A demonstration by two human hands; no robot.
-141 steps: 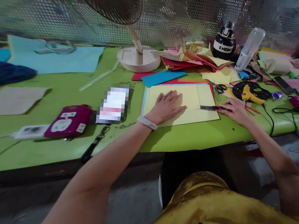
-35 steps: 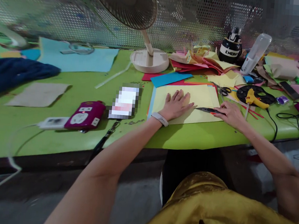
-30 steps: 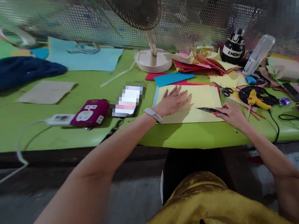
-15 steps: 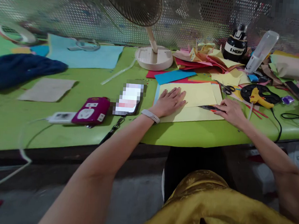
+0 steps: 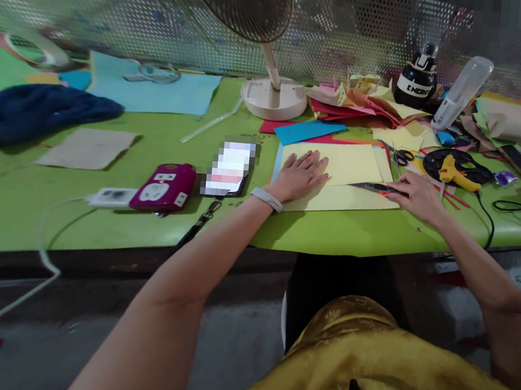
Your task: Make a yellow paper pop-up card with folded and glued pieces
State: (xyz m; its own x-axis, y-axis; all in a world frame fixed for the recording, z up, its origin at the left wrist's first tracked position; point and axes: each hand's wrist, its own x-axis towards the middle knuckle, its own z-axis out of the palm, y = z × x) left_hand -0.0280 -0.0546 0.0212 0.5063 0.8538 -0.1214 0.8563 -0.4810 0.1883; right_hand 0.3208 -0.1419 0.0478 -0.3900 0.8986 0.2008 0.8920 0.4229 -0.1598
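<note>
Pair of bare hands at the near edge of a green worktop [image 5: 329,233], seen from head height. Left hand [image 5: 300,177]: palm down, fingers moderately spread, laid flat on an upper pale-yellow sheet [image 5: 353,163]; pale wristband [image 5: 267,200] at the wrist. Right hand [image 5: 418,195]: fingers closed around a pointed tool [image 5: 373,187], black with red parts, tip directed leftward along the lower edge of the upper pale-yellow sheet. Directly beneath, a lower pale-yellow sheet [image 5: 332,200], exposed as a band towards the near edge; separate pieces or one folded piece, not possible to tell. Further coloured paper partly visible under the far and left margins.

Beyond the yellow paper: blue strip [image 5: 309,131], fan [image 5: 274,100] on a round white base, heap of coloured paper [image 5: 365,101]. To the right: dark-handled scissors [image 5: 402,157] near the sheet's corner; yellow glue gun [image 5: 452,174] across a black disc [image 5: 483,169]; red strips [image 5: 458,200] just beside. Farther back, black bottle [image 5: 416,87] upright and translucent bottle [image 5: 465,91] tilted. To the left: phone [image 5: 231,167] with lit, pixelated screen, then magenta power socket [image 5: 164,187], beige sheet [image 5: 90,148] and dark-blue cloth [image 5: 45,112].
</note>
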